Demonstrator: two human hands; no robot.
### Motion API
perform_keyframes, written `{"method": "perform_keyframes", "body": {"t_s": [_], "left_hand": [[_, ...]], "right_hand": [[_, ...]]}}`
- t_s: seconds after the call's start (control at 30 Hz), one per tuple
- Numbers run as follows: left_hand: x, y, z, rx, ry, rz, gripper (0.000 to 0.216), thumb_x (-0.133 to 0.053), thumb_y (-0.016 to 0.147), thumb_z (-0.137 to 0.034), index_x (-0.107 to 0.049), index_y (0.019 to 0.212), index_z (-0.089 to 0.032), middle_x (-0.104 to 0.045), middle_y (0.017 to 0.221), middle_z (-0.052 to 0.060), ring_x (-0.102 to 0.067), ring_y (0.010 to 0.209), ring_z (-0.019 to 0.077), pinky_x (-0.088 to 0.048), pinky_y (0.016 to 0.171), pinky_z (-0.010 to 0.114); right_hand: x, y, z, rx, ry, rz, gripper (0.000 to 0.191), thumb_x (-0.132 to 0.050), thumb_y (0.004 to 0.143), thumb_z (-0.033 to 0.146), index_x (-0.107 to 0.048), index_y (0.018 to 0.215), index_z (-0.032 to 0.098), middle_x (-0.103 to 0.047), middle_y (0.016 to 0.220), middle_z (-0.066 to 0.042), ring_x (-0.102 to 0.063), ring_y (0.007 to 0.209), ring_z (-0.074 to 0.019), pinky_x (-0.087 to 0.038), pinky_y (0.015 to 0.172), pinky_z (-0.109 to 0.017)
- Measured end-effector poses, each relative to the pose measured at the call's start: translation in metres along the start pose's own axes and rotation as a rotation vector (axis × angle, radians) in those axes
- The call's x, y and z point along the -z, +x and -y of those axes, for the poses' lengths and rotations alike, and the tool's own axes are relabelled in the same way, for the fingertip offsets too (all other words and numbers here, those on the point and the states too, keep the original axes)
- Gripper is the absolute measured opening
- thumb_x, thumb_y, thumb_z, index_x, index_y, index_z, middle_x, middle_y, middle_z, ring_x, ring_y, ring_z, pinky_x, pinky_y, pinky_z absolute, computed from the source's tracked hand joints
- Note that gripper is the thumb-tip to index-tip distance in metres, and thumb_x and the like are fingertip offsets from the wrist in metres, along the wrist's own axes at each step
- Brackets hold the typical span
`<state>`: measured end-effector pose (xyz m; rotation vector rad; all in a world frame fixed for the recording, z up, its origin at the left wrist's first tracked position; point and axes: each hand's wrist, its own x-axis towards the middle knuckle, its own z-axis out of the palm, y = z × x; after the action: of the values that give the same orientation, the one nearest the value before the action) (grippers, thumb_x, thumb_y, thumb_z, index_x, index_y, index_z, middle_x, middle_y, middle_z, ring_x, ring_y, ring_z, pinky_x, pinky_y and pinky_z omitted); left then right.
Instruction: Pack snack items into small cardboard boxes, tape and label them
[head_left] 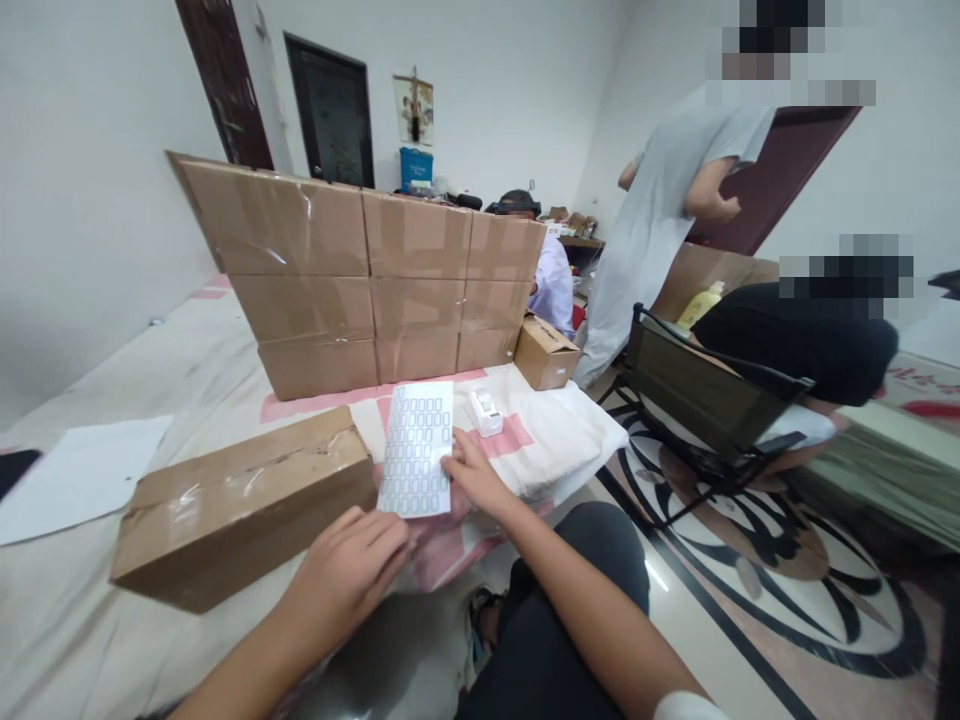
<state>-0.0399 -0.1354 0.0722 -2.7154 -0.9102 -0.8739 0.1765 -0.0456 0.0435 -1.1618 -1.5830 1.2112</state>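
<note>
A white sheet of small labels [415, 448] lies on the cloth-covered surface in front of me. My right hand [472, 472] rests at the sheet's right edge with its fingers pinched together on the edge. My left hand [352, 572] lies below the sheet, fingers curled and held together, beside the near end of a taped cardboard box [240, 505]. Nothing shows inside the left hand. A small white label dispenser [486, 411] stands just beyond the sheet.
A wall of stacked cardboard boxes [360, 280] rises behind the sheet, with a small box [545, 352] at its right. A white paper [79, 475] lies at left. Three other people are at right and behind, near a dark folding chair [701, 400].
</note>
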Motion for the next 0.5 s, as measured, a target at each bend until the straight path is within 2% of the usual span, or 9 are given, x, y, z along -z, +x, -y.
{"method": "perform_keyframes", "body": {"t_s": [0.07, 0.13, 0.2, 0.27, 0.3, 0.33, 0.37, 0.43, 0.5], "left_hand": [[-0.002, 0.0, -0.003, 0.025, 0.003, 0.011, 0.014, -0.047, 0.101, -0.02, -0.049, 0.088, -0.022, -0.064, 0.076, -0.004, -0.054, 0.065, 0.0164, -0.036, 0.069, 0.029], [-0.004, -0.001, -0.004, 0.045, 0.011, 0.017, 0.007, -0.046, 0.102, -0.022, -0.051, 0.098, -0.023, -0.068, 0.079, -0.004, -0.056, 0.065, 0.017, -0.038, 0.069, 0.029], [-0.006, -0.001, -0.004, 0.051, 0.026, 0.004, 0.008, -0.044, 0.103, -0.023, -0.052, 0.106, -0.023, -0.071, 0.082, -0.005, -0.059, 0.064, 0.017, -0.039, 0.07, 0.029], [-0.007, -0.002, -0.001, 0.057, 0.045, -0.032, 0.012, -0.042, 0.104, -0.023, -0.052, 0.11, -0.023, -0.074, 0.085, -0.004, -0.064, 0.067, 0.0167, -0.041, 0.071, 0.03], [-0.007, -0.003, 0.0, 0.07, 0.054, -0.054, 0.013, -0.041, 0.104, -0.023, -0.052, 0.111, -0.024, -0.075, 0.088, -0.004, -0.066, 0.069, 0.0166, -0.041, 0.071, 0.03], [-0.007, -0.003, 0.003, 0.087, 0.06, -0.071, 0.013, -0.041, 0.105, -0.024, -0.053, 0.112, -0.024, -0.076, 0.091, -0.003, -0.068, 0.071, 0.0163, -0.042, 0.072, 0.03], [-0.006, -0.003, 0.005, 0.111, 0.059, -0.084, 0.013, -0.042, 0.105, -0.024, -0.053, 0.112, -0.024, -0.076, 0.092, -0.004, -0.069, 0.072, 0.0157, -0.043, 0.072, 0.029], [-0.004, -0.003, 0.009, 0.171, 0.037, -0.102, 0.012, -0.043, 0.104, -0.026, -0.053, 0.111, -0.024, -0.076, 0.091, -0.005, -0.07, 0.071, 0.0141, -0.045, 0.069, 0.028], [-0.001, -0.002, 0.011, 0.225, 0.001, -0.13, 0.011, -0.044, 0.104, -0.028, -0.053, 0.11, -0.025, -0.076, 0.088, -0.006, -0.07, 0.068, 0.0128, -0.046, 0.066, 0.026]], "right_hand": [[0.01, 0.015, -0.014, -0.048, -0.073, -0.126, 0.057, -0.042, 0.083, 0.007, -0.043, 0.139, 0.016, -0.067, 0.087, -0.002, -0.063, 0.071, -0.0166, -0.058, 0.073, -0.034], [0.019, 0.025, -0.024, -0.053, -0.141, -0.241, 0.063, -0.041, 0.08, 0.005, -0.04, 0.142, 0.011, -0.067, 0.095, -0.008, -0.066, 0.083, -0.021, -0.058, 0.082, -0.043], [0.025, 0.028, -0.026, -0.016, -0.22, -0.358, 0.066, -0.044, 0.079, 0.006, -0.039, 0.145, 0.009, -0.063, 0.114, -0.016, -0.063, 0.108, -0.0276, -0.05, 0.1, -0.053], [0.025, 0.024, -0.02, 0.075, -0.289, -0.42, 0.064, -0.051, 0.081, 0.01, -0.044, 0.144, 0.01, -0.053, 0.135, -0.022, -0.049, 0.132, -0.0322, -0.037, 0.115, -0.058], [0.023, 0.019, -0.014, 0.133, -0.313, -0.413, 0.059, -0.054, 0.081, 0.012, -0.05, 0.14, 0.012, -0.05, 0.139, -0.022, -0.044, 0.138, -0.0323, -0.032, 0.118, -0.057], [0.019, 0.014, -0.007, 0.191, -0.329, -0.374, 0.05, -0.057, 0.082, 0.015, -0.057, 0.132, 0.014, -0.052, 0.138, -0.02, -0.045, 0.138, -0.0309, -0.034, 0.119, -0.053], [0.014, 0.007, 0.001, 0.242, -0.335, -0.303, 0.04, -0.06, 0.083, 0.018, -0.064, 0.123, 0.016, -0.059, 0.13, -0.016, -0.051, 0.131, -0.0281, -0.04, 0.115, -0.048], [0.001, -0.007, 0.016, 0.35, -0.32, -0.088, 0.026, -0.064, 0.084, 0.023, -0.07, 0.11, 0.019, -0.069, 0.108, -0.008, -0.065, 0.104, -0.0202, -0.052, 0.098, -0.036], [-0.013, -0.02, 0.028, 0.459, -0.292, 0.099, 0.024, -0.067, 0.086, 0.028, -0.071, 0.108, 0.019, -0.072, 0.098, -0.004, -0.066, 0.083, -0.014, -0.054, 0.08, -0.027]]}}
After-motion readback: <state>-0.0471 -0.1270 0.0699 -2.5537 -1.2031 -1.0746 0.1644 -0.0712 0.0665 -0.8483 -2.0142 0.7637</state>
